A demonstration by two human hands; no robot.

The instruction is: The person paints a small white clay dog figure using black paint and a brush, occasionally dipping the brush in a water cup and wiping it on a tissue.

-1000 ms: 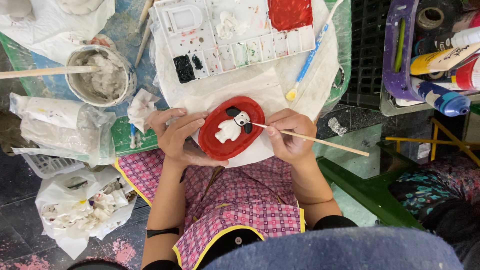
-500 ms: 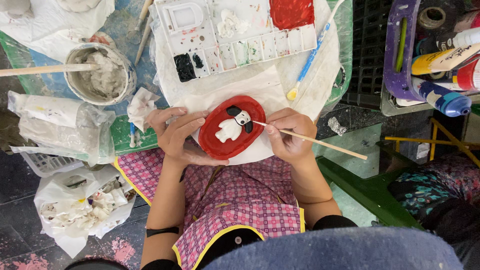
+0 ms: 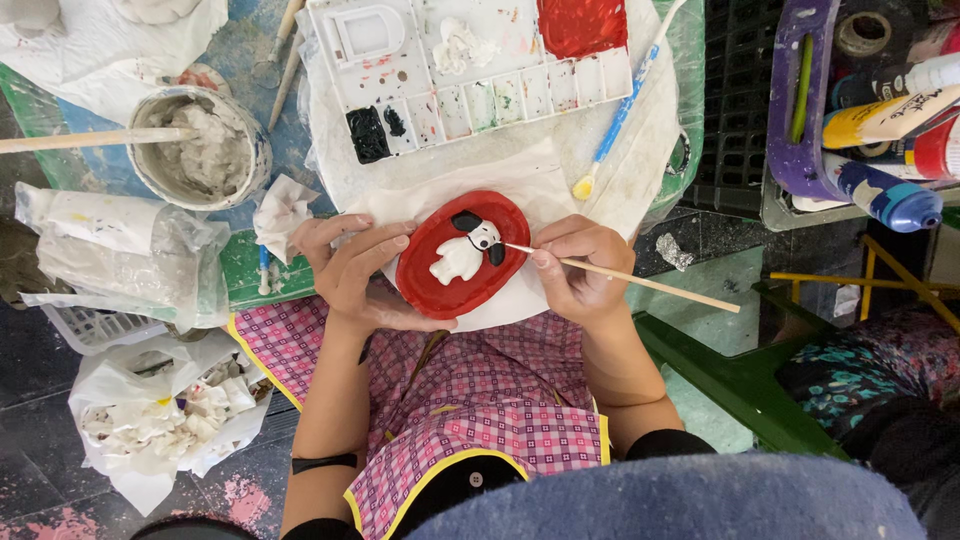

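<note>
One red oval plaque (image 3: 462, 256), bearing a single raised white dog figure (image 3: 462, 255) with black ears, sits at the near edge of the table on a sheet of white paper (image 3: 520, 175), just above the person's pink checked apron (image 3: 480, 400); the left hand (image 3: 352, 272) cups the plaque's left rim, fingers curled around and under it, while the right hand (image 3: 580, 268) pinches one thin wooden-handled brush (image 3: 625, 277), fingers closed tight on the shaft, its tip touching the dog's head; beyond the plaque lies one white paint palette (image 3: 470, 70), its top cut off by the frame, with a large well of red paint, a dab of white, a well of black and a row of small smeared wells; one blue-handled brush (image 3: 618, 115) rests beside it, tip toward the plaque; to the left stands one round pot (image 3: 200, 150) holding grey-white paste and one wooden stick (image 3: 90, 140) whose far end runs out of view; a crumpled tissue (image 3: 282, 210) lies near the left hand; clear plastic bags (image 3: 110, 250) of hard-to-read contents sit lower left, one white bag (image 3: 160, 420) holding pale scraps; at right, a purple caddy (image 3: 805, 110), partly cut off, carries several paint bottles and one roll of tape (image 3: 865, 35).
</note>
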